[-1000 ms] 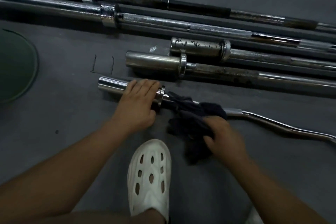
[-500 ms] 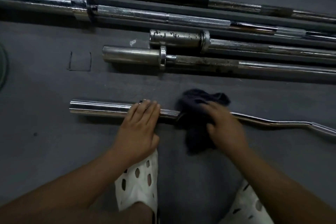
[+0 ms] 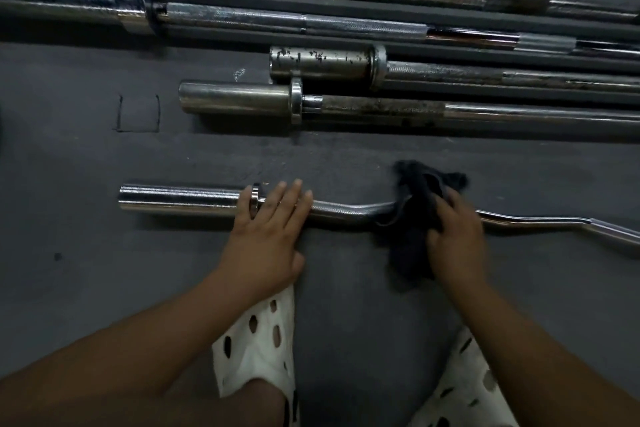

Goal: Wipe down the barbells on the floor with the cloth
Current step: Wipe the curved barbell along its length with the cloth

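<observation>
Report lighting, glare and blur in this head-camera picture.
Head view: dim overall; bright glare streaks on the curved chrome curl bar; the black crumpled cloth loses detail against the grey floor; the right hand holding it looks slightly soft.

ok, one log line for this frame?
phase: wipe curl bar | left hand: flat on bar, fingers straight | right hand: grips dark cloth over bar's bend | straight barbells: lying beyond, no hand on them

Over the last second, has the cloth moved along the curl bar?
Yes. The cloth has slid right along the curl bar, from just right of the nearest straight barbell's collar to well past it.
</observation>
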`<state>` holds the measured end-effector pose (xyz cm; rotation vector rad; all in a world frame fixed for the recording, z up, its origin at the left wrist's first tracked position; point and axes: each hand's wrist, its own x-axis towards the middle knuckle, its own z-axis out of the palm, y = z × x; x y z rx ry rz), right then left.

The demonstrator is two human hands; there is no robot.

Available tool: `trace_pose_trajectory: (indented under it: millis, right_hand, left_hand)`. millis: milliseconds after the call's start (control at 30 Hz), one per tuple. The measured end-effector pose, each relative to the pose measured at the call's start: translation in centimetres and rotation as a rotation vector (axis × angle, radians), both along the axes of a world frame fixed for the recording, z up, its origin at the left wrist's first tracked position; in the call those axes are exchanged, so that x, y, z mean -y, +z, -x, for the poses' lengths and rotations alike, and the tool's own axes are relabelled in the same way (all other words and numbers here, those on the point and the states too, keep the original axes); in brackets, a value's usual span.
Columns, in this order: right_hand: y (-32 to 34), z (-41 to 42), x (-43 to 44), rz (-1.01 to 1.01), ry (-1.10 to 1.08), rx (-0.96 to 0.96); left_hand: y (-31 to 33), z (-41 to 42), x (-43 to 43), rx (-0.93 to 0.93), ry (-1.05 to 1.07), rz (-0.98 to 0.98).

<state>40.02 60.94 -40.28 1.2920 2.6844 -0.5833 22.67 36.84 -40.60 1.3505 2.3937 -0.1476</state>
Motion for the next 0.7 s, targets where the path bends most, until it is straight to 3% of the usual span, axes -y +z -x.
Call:
trace_pose_trajectory:
  millis: [100, 200, 267, 300, 400, 500, 600, 700]
  right_hand:
    - [-0.5, 3.1, 5.6, 0.035, -0.153, -0.048]
    - [0.6, 4.5, 9.4, 0.083, 0.243, -0.069]
    - [-0.1, 2.6, 5.0, 0.062, 0.419, -0.043]
    - [-0.6, 0.9, 2.1, 0.039, 0.381, 0.016]
    - [-0.4, -2.6, -2.7, -0.054, -0.006, 0.075]
    - [-0.5, 0.1, 2.6, 0.006, -0.126, -0.001]
    - [0.1, 1.4, 6.6, 0.138, 0.187, -0.004]
    - [-0.9, -2.1, 0.4, 0.062, 0.300, 0.067]
  left_hand:
    - [0.5, 1.5, -1.6, -0.020, 0.033, 0.042]
    - [1.7, 0.5, -2.7, -0.073, 0.007, 0.059]
    - [1.9, -1.5, -3.3, -0.041, -0.079, 0.015]
    - [1.5, -2.1, -3.4, -0.001, -0.101, -0.025]
    - [-0.3, -1.8, -3.4, 0.057, -0.151, -0.090]
    - [-0.7, -1.4, -3.6, 0.084, -0.143, -0.063]
    - [-0.6, -0.9, -5.0, 0.112, -0.097, -0.060]
    - [-0.9, -0.2, -5.4, 0.125, -0.086, -0.125]
